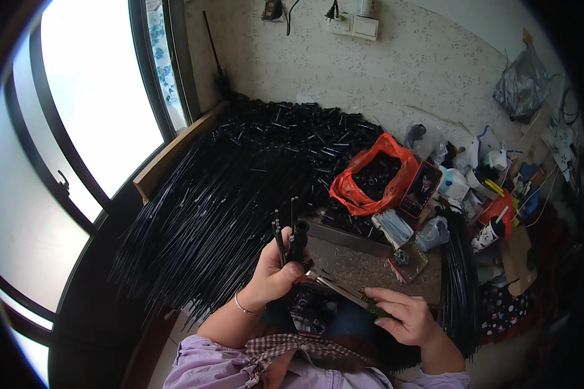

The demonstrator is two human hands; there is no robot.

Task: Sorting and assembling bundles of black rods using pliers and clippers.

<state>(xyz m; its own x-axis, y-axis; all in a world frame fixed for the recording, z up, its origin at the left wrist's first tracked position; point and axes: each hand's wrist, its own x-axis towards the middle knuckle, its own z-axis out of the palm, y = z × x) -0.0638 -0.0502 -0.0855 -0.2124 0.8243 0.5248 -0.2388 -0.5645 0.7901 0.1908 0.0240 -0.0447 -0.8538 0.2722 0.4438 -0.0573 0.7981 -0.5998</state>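
Head view, far left: long black rods (pixel 194 214) lie in a broad sloping heap beside the window (pixel 104 84), most running roughly the same way.
Work progress: one piece appears to be mid-handling between the two hands; the heaps suggest much remains, though I cannot tell finished parts from unfinished ones.
Left hand (pixel 274 269): fingers closed around a black tube (pixel 297 240), its open end up, with a few thin rods (pixel 278 235) standing beside it in the same grip.
Short tubes (pixel 305 129): piled behind the long heap, against the patterned wall (pixel 370 71).
Metal bar (pixel 344 293): slants between the hands over the near side of the table (pixel 423 284), one end close to the black tube; contact is unclear.
Red plastic bag (pixel 345 189): gapes beyond the table, small black parts (pixel 377 178) inside.
Right hand (pixel 405 318): fingers narrowly apart, holding the bar's darker end.
Phone (pixel 423 187): propped beside the bag.
Second rod bundle (pixel 459 279): along the table's right side.
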